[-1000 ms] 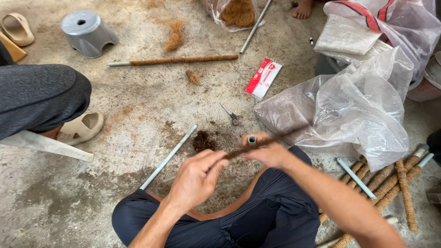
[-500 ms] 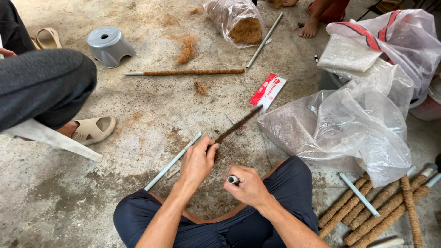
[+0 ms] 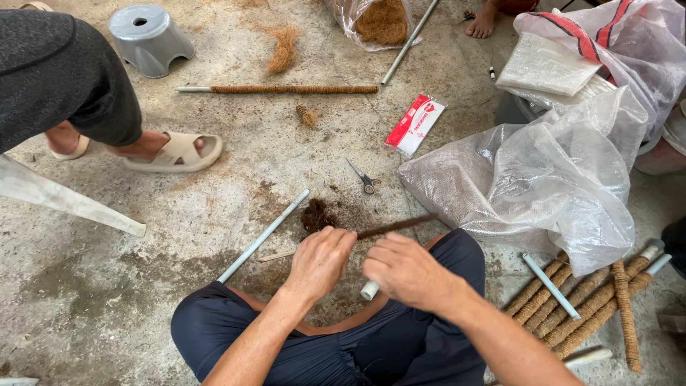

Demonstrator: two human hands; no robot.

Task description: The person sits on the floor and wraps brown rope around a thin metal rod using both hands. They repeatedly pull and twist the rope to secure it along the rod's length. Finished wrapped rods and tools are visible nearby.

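Observation:
I sit cross-legged on a concrete floor. My left hand (image 3: 320,261) pinches the near part of a thin brown fibre-wrapped rod (image 3: 400,226) that points right over my knee. My right hand (image 3: 404,271) is closed around a short white pipe end (image 3: 369,290) that sticks out below its fingers. A small clump of brown coir (image 3: 316,213) lies on the floor just beyond my left hand. A bare white pipe (image 3: 263,235) lies diagonally to the left of it.
Small scissors (image 3: 365,180) and a red-and-white packet (image 3: 415,124) lie ahead. A big clear plastic bag (image 3: 543,179) fills the right, with several coir-wrapped sticks (image 3: 586,304) beside it. Another person's sandalled foot (image 3: 171,151) is at left, near a grey stool (image 3: 148,37). A long wrapped stick (image 3: 286,89) lies farther off.
My hands have come together over my lap. The brown rod has swung from pointing up-right to lying nearly level toward the right. The other person's leg and foot shifted right.

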